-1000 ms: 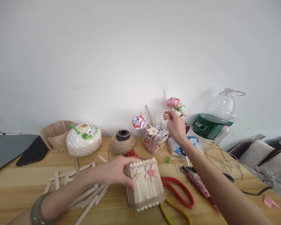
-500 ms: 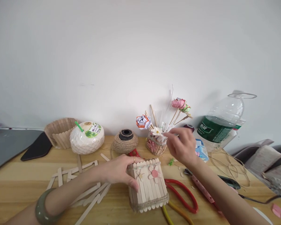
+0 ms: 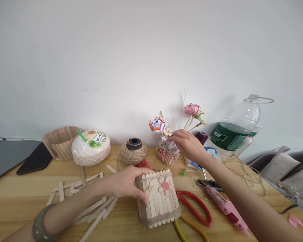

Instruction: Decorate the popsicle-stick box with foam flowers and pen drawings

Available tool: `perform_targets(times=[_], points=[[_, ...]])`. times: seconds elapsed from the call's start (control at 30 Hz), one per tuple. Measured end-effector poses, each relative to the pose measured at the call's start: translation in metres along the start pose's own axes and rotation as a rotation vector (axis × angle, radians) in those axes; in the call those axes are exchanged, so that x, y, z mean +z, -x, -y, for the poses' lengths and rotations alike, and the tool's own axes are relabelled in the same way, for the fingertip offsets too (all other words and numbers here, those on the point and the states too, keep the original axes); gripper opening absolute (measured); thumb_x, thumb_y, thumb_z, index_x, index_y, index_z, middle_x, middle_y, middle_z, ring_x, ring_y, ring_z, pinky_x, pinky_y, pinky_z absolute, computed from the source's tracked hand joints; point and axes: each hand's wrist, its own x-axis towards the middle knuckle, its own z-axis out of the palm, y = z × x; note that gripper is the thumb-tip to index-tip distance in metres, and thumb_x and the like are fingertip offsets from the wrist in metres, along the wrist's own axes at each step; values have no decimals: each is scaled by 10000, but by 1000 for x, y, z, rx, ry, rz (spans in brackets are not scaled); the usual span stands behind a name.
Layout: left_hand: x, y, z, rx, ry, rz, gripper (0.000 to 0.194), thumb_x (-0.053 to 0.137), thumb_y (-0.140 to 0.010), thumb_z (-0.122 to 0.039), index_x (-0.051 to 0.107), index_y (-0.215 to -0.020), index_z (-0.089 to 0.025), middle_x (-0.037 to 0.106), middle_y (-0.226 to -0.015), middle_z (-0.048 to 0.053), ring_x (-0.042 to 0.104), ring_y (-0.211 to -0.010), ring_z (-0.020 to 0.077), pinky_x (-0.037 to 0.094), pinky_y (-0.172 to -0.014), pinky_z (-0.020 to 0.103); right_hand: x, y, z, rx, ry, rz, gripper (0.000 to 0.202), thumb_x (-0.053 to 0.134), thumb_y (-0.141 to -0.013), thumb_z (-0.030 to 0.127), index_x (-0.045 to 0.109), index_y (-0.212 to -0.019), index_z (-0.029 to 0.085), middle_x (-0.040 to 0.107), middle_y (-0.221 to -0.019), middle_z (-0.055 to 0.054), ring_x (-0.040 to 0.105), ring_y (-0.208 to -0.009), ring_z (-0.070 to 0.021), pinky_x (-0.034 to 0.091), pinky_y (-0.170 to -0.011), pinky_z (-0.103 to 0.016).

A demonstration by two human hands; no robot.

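My left hand [image 3: 127, 183] is closed around the left side of a popsicle-stick holder [image 3: 158, 205], which leans on the table with twine along its lower edge. Two small flower decorations, one with a pink centre, are on its front. At the back, my right hand [image 3: 188, 144] has its fingertips pinched at a small white flower [image 3: 168, 132]. That flower stands over a small decorated pot [image 3: 166, 156] holding paper flowers and thin sticks. Its stem is hidden behind the fingers. An orange-and-white paper rose [image 3: 157, 124] is just left of the white flower, and a pink rose [image 3: 192, 109] rises behind the hand.
Red-handled scissors [image 3: 198, 208] and a pink glue gun [image 3: 224, 206] lie to the right. A twine spool [image 3: 133, 151], a wrapped coconut [image 3: 91, 148] and a wooden-stick basket [image 3: 60, 143] stand behind. Loose sticks [image 3: 96, 218] cover the left front. A large plastic bottle [image 3: 232, 134] leans at the right.
My right hand has moved left and up to the white flower, which now sits higher above the pot. The orange-and-white rose has shifted upward too. My left hand keeps its hold.
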Motion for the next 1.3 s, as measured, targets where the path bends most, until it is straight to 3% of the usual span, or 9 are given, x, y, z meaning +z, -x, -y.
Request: perform_targets(times=[0.13,0.3,0.77,0.93,1.03,1.13,1.2,1.3], points=[[0,0,3,-16,-11,-12,657,837,-631,-409,622,-1226,-230,690,-1190,33,599,-1119,288,460,-930,342,-4,-8,-6,58,-24,73,313,410,-942,122,702,-1037,181,694,-999,-107,625,-938,-251,458,-744,-336],[1,-1,1,-34,-19,-23,664,841,-618,-416,627,-1213,-214,688,-1182,41,595,-1119,292,454,-937,345,-6,-17,-9,120,-45,126,308,412,-941,135,690,-1069,172,720,-1019,-102,646,-949,-250,453,-735,-325],[0,-1,4,-16,18,-20,612,845,-629,-382,640,-1182,-214,697,-1149,29,605,-1091,280,465,-901,324,-3,-10,-1,234,-66,71,191,559,-806,190,724,-897,225,732,-985,-72,594,-1014,-289,396,-792,-383],[0,-1,1,-11,9,-11,586,834,-637,-403,646,-1159,-218,693,-1152,24,597,-1108,284,457,-924,334,9,-13,4,248,-86,59,385,472,-819,56,695,-1069,247,709,-1063,-69,582,-1028,-251,397,-812,-368],[0,-1,3,-17,1,-13,612,832,-634,-413,635,-1179,-213,691,-1160,34,601,-1096,286,461,-917,340,15,-17,3,259,-97,73,435,494,-805,17,680,-1106,270,697,-994,-71,584,-1001,-245,419,-771,-350],[0,0,3,-24,0,-14,627,833,-626,-422,633,-1184,-218,690,-1171,31,601,-1098,288,461,-918,341,19,-21,1,282,-99,79,248,566,-854,104,687,-1028,233,674,-923,-66,589,-973,-244,460,-764,-364],[1,0,2,-31,-7,-15,624,832,-623,-426,636,-1179,-223,694,-1165,25,603,-1100,288,461,-922,340,21,-23,-2,281,-104,78,136,586,-903,222,663,-1011,191,659,-982,-56,601,-972,-220,493,-804,-389],[2,1,-1,-40,-9,-20,664,834,-616,-426,618,-1206,-215,694,-1175,35,606,-1105,289,465,-924,342,22,-23,-7,253,-121,78,179,582,-925,300,633,-1022,158,643,-1059,-53,619,-962,-194,518,-835,-401]])
